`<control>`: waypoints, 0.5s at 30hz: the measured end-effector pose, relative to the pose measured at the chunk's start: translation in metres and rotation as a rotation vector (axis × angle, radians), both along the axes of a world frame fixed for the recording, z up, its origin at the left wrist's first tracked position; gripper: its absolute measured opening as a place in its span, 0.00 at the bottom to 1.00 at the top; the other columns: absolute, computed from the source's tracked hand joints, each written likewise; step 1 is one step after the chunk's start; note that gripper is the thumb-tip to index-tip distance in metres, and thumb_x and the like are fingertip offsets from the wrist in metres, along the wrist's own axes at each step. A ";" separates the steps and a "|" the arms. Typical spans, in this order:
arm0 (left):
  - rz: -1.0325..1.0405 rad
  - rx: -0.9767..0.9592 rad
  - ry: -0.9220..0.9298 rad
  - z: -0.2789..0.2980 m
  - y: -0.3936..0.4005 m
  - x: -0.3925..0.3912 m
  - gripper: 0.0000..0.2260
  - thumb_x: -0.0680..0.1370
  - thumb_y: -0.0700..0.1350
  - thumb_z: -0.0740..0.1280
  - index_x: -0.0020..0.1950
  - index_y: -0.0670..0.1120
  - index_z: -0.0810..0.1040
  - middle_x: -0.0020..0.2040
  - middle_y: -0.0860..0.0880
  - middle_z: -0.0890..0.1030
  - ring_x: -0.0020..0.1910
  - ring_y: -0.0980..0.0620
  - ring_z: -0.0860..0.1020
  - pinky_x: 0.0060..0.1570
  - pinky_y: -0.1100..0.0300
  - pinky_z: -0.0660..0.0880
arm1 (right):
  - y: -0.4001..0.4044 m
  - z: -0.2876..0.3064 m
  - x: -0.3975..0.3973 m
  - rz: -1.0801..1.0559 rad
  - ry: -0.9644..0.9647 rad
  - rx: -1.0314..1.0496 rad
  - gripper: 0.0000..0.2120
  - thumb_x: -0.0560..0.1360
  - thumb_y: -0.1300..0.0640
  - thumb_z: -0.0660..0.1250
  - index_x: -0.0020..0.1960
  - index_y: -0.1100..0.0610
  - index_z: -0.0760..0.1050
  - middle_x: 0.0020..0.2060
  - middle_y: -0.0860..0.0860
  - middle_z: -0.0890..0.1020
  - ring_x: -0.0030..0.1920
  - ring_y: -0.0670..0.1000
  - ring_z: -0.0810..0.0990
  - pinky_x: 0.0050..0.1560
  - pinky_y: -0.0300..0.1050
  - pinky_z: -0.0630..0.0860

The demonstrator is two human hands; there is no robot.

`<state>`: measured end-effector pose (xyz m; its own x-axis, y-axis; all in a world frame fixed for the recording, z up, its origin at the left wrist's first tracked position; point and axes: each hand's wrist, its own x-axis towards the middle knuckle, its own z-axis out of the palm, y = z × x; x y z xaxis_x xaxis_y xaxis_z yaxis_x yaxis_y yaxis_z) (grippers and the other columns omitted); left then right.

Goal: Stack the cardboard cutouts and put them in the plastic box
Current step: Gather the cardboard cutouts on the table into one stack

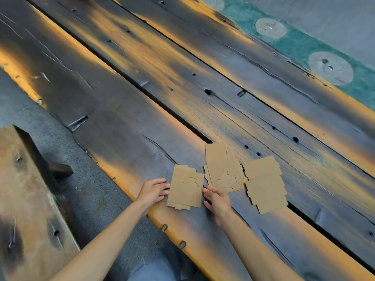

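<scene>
Three flat brown cardboard cutouts lie on a dark charred wooden table (142, 82). The left cutout (185, 187) sits near the table's front edge. My left hand (153, 191) touches its left edge with its fingertips and my right hand (216, 199) touches its right edge, so the piece lies between both hands. The middle cutout (222, 169) lies just beyond my right hand, and the right cutout (264, 184) lies apart from it. No plastic box is in view.
A long gap (121, 76) runs between the table's planks, passing behind the cutouts. A wooden bench (26, 199) stands at the lower left over a grey floor. A green strip with pale round patches (330, 67) runs along the table's far side.
</scene>
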<state>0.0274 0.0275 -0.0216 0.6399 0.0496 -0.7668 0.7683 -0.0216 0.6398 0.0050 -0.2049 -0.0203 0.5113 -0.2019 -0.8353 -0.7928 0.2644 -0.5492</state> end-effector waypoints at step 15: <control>-0.097 -0.289 0.104 -0.001 0.009 -0.005 0.15 0.74 0.39 0.76 0.60 0.41 0.83 0.55 0.40 0.87 0.55 0.43 0.86 0.50 0.54 0.84 | -0.015 0.015 0.002 -0.110 -0.054 0.083 0.18 0.75 0.71 0.70 0.61 0.55 0.79 0.52 0.48 0.86 0.56 0.48 0.83 0.58 0.46 0.78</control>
